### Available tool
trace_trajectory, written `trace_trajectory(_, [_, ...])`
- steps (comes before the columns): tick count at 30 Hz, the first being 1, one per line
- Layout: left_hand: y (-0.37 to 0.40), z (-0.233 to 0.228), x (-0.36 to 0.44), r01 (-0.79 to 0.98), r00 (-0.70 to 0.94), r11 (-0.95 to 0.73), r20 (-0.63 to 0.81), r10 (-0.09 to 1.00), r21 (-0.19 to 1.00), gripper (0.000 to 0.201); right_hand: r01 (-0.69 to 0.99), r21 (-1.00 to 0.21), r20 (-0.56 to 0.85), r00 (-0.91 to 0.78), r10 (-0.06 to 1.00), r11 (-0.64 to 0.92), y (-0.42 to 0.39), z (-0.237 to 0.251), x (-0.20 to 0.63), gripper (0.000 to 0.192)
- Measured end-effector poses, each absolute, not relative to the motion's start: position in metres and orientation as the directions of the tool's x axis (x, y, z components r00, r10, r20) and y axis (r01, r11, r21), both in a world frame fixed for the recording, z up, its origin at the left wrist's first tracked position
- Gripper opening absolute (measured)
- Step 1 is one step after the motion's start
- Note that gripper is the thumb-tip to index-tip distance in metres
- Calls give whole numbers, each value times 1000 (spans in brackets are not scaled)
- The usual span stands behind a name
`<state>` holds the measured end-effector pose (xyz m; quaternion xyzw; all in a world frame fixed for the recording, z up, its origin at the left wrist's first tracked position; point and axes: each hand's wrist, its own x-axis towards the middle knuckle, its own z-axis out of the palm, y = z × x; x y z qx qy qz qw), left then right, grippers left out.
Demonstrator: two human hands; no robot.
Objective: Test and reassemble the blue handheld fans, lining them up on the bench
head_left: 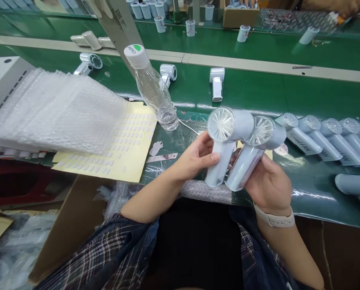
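While two pale-blue handheld fans are held side by side above the front edge of the green bench (314,201), both hands are seen occupied. The L. fan (223,127) is gripped at its handle by the left hand (196,159), thumb laid on the front face, fingers partly hidden behind. The R. fan (246,167) is gripped at its handle by the right hand (270,185), palm set against the outer side; a pale strap w/ punched holes (274,219) is worn on that wrist. Each unit is formed of a short barrel head w/ clear, radially ribbed disc, set across a smooth, glossy, rounded handle. Heads are overlapped in view; contact betw. them can't be confirmed.

To the R., a slanted row of similar fans (327,139) is laid on the bench, "FAN" lettering noted on the handles. Beyond, a glossy fan (217,84) is placed on the smooth green belt (258,90). To the L., a ribbed clear plastic bottle w/ white cap (157,90) is stood near a yellow sheet (137,161) dotted w/ small oval stickers, partly covered by stacked translucent, crinkled plastic sheets (56,110).
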<state>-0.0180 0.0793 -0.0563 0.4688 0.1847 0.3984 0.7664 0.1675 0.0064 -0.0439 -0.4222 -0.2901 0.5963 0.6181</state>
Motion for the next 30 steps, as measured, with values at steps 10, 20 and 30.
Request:
trace_trajectory(10, [78, -63, -10, -445, 682, 333, 74, 728, 831, 56, -501, -863, -126, 99, 987, -60, 14, -43, 159, 42])
trace_trajectory(20, [82, -61, -14, -455, 625, 328, 35, 780, 828, 53, -498, -863, -69, 284, 956, 86, 10, -48, 173, 33])
trace_trajectory(30, [89, -67, -14, -461, 596, 269, 70, 800, 846, 69, -423, -902, -69, 336, 939, 85, 11, -59, 170, 23])
